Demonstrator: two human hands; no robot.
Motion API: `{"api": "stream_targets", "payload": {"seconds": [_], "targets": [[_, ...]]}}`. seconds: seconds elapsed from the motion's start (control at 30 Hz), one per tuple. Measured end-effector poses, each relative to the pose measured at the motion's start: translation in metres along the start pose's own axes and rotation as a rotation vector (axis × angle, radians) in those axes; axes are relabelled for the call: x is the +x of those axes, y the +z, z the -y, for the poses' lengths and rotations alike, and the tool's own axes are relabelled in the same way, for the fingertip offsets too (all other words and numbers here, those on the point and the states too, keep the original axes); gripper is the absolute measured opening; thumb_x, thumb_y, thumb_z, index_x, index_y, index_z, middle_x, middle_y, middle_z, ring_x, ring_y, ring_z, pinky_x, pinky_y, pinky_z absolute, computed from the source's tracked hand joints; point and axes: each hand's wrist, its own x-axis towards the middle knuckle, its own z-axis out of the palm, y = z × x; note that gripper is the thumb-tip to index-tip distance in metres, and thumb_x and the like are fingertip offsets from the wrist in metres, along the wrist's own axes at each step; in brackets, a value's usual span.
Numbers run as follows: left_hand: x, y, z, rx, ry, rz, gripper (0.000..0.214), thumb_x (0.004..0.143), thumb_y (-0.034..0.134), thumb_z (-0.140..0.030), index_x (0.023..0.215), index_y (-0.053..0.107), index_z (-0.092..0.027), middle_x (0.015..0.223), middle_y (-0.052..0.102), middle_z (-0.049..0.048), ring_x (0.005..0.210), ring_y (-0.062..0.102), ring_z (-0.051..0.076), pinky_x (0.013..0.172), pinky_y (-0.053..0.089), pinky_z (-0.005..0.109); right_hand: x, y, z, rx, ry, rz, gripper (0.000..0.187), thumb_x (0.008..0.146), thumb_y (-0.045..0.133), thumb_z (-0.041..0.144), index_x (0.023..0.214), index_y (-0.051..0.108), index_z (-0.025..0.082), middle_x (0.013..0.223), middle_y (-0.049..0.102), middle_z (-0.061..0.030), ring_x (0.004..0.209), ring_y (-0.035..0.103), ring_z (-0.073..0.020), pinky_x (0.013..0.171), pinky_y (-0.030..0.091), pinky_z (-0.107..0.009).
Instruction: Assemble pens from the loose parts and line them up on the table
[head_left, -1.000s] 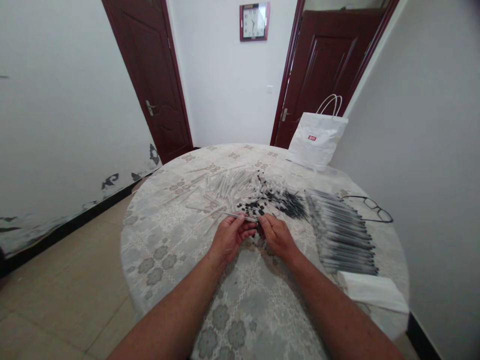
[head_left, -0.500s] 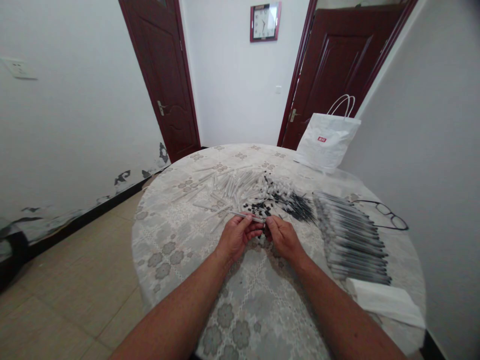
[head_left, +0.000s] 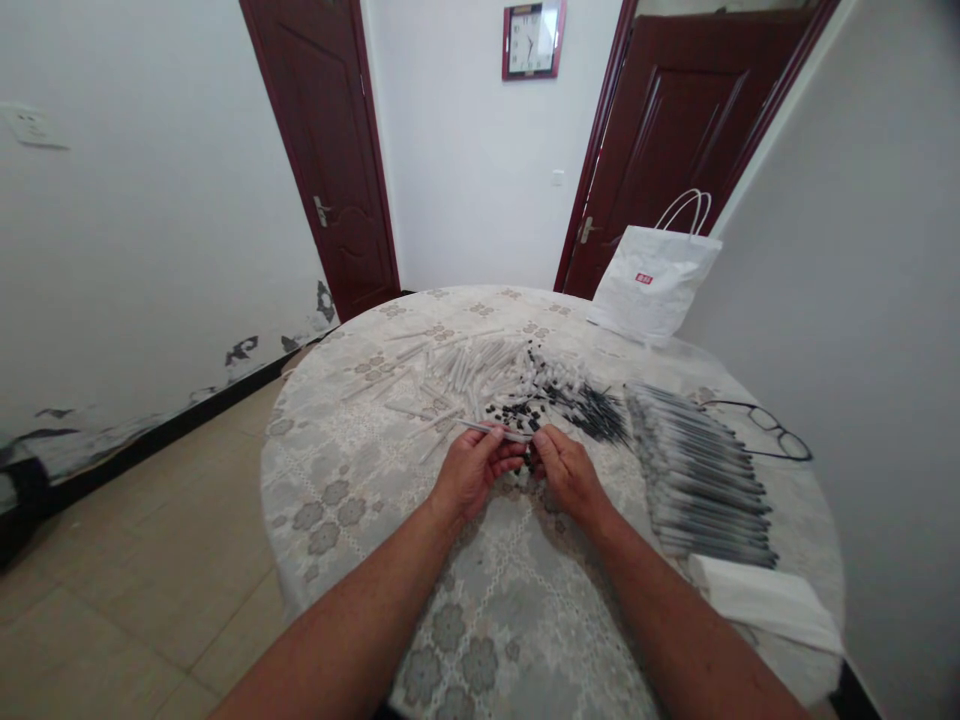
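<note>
Between the thumb and fingers of my left hand [head_left: 466, 478] is a slim pale pen [head_left: 475, 427], lying crosswise with one end sticking out to the left. My right hand [head_left: 568, 470] is closed in a pinch at the pen's right end; the fingertips hide any small part there. Just beyond my hands lie small black plugs [head_left: 517, 413] in a loose heap. Clear pen barrels [head_left: 480, 366] are scattered behind and to the left. White pieces that look like caps [head_left: 561, 374] and a bundle of dark refills [head_left: 602, 415] lie to the right.
Many dark-and-clear pens [head_left: 701, 480] form a row at the right, beside eyeglasses [head_left: 780, 437] and a folded white item [head_left: 765, 600]. A white bag [head_left: 652, 285] stands at the back right of the round table, which has a patterned tablecloth [head_left: 330, 515].
Both hands keep their grip on the pen and have hardly moved. The view has shifted very slightly.
</note>
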Motion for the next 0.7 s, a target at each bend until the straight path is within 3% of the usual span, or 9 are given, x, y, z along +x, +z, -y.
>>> {"api": "stream_targets", "payload": {"seconds": [0.1,0.2,0.7], "targets": [[0.0003,0.0002,-0.0001,-0.006,0.008,0.010,0.028,0.082,0.075,-0.030,0.099,0.062,-0.013,0.094,0.073,0.0105,0.084,0.074,0.021,0.071,0.060,0.029,-0.0011,-0.0019,0.0024,0.010,-0.053,-0.031,0.020,0.096,0.047,0.040,0.094,0.056,0.022,0.075,0.061,0.0011,0.068,0.056,-0.0159,0.065,0.041,-0.026],[0.0003,0.0003,-0.0003,-0.007,0.009,0.017,0.029,0.081,0.076,-0.031,0.099,0.062,-0.013,0.094,0.073,0.0112,0.084,0.074,0.021,0.071,0.060,0.029,-0.0017,-0.0020,0.0044,-0.028,-0.065,-0.031,0.017,0.096,0.048,0.037,0.095,0.056,0.022,0.079,0.062,-0.0002,0.072,0.057,-0.0168,0.065,0.040,-0.026],[-0.0015,0.0006,0.0013,0.003,-0.007,0.021,0.030,0.080,0.078,-0.035,0.097,0.067,-0.013,0.090,0.073,0.0097,0.080,0.072,0.018,0.072,0.060,0.029,-0.0006,0.0005,-0.0045,-0.023,0.011,0.007,0.041,0.101,0.036,0.046,0.071,0.051,0.023,0.059,0.054,0.0017,0.058,0.051,-0.0157,0.057,0.037,-0.026]]}}
